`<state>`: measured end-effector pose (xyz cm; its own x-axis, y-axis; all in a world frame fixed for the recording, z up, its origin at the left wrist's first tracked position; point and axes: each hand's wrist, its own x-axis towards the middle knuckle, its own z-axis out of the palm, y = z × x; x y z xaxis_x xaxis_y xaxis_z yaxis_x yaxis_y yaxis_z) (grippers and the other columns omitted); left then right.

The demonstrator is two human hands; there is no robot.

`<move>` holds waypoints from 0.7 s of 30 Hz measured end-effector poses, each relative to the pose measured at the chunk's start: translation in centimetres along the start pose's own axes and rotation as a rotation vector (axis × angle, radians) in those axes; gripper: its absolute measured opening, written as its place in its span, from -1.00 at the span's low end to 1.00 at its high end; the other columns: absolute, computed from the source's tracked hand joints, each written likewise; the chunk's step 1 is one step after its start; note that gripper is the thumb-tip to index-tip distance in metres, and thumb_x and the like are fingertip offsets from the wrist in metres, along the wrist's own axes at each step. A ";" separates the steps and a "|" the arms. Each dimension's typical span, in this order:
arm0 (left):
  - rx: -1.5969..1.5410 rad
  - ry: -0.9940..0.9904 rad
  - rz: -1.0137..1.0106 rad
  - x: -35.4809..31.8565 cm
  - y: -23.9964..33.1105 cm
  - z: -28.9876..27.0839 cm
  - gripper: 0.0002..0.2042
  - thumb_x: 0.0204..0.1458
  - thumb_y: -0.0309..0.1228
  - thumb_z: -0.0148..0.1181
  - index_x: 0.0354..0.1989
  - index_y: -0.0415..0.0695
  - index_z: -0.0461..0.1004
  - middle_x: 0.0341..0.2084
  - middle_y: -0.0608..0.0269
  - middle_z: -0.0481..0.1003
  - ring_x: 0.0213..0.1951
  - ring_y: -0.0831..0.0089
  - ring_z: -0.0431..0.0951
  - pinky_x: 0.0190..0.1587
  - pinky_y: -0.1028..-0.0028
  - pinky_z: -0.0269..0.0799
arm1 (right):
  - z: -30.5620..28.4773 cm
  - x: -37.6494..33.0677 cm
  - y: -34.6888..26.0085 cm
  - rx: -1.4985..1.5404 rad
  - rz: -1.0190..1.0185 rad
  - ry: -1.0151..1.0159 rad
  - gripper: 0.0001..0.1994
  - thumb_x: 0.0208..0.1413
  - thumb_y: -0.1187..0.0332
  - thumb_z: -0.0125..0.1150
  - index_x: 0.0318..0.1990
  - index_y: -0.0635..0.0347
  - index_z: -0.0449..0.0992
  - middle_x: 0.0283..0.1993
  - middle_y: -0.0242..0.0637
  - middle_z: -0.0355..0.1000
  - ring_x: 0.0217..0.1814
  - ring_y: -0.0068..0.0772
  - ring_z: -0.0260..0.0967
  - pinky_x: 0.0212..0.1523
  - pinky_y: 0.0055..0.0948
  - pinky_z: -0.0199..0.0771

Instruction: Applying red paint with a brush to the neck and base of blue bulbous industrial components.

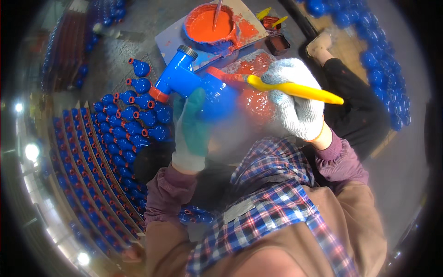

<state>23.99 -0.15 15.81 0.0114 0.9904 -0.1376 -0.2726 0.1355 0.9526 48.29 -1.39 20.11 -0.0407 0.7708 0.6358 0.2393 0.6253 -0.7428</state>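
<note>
My left hand (190,127), in a white and green glove, is closed around a blue pipe fitting (180,76). The fitting has a bare threaded neck at the top, a side outlet with a red rim, and a rounded body that blurs toward the bottom. A yellow-handled paintbrush (295,90) is gripped in my right hand (297,104), which wears a white knit glove. Its red-coated bristles reach left to a red-painted rim of the fitting and appear to touch it. My left fingers partly cover the fitting's lower side.
Ahead, a bucket of orange-red paint (210,25) with a stick stands on a paint-stained board (173,37). Small containers (278,45) with yellow-handled brushes sit beside it. Rows of blue fittings (131,127) line the left; more blue pieces (376,64) lie far right. A person's foot (319,44) shows.
</note>
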 end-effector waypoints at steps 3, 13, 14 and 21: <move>-0.632 -0.131 -0.568 0.9 1.8 1.3 -0.45 0.16 -0.14 0.20 0.27 -0.06 0.24 0.08 0.06 0.43 0.00 0.10 0.56 -0.10 -0.04 0.61 | -1.0 -0.6 0.5 -0.146 -0.062 -0.082 -0.73 0.01 0.45 0.30 -0.08 0.22 0.58 -0.14 -0.11 0.52 -0.11 -0.01 0.48 -0.05 -0.25 0.48; -0.881 -0.199 -0.736 2.6 0.3 0.6 -0.25 0.08 0.17 0.13 0.35 -0.01 0.13 0.16 -0.20 0.32 -0.05 -0.33 0.50 -0.23 -0.04 0.64 | -2.9 -1.8 1.8 -0.355 -0.258 -0.271 -0.72 0.06 0.40 0.26 -0.04 0.17 0.58 -0.10 -0.16 0.54 -0.05 -0.04 0.50 -0.03 -0.20 0.49; -0.907 -0.206 -0.758 2.6 0.4 0.7 -0.24 0.08 0.18 0.12 0.35 0.01 0.13 0.16 -0.20 0.32 -0.02 -0.33 0.48 -0.21 -0.05 0.64 | -2.9 -1.7 1.6 -0.356 -0.262 -0.272 -0.72 0.06 0.40 0.26 -0.04 0.17 0.58 -0.10 -0.16 0.54 -0.05 -0.04 0.50 -0.03 -0.20 0.49; -0.910 -0.152 -0.740 2.9 0.5 0.5 -0.23 0.06 0.20 0.13 0.35 0.02 0.13 0.18 -0.19 0.29 0.05 -0.35 0.42 -0.20 -0.06 0.63 | -3.4 -2.3 1.1 -0.466 -0.296 -0.352 -0.70 -0.02 0.44 0.30 -0.07 0.12 0.56 -0.21 -0.21 0.52 -0.24 -0.10 0.50 -0.24 -0.27 0.51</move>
<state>24.42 2.84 16.02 0.5520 0.6799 -0.4826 -0.7357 0.6696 0.1019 51.97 -2.85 18.56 -0.4662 0.6171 0.6340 0.5608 0.7603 -0.3277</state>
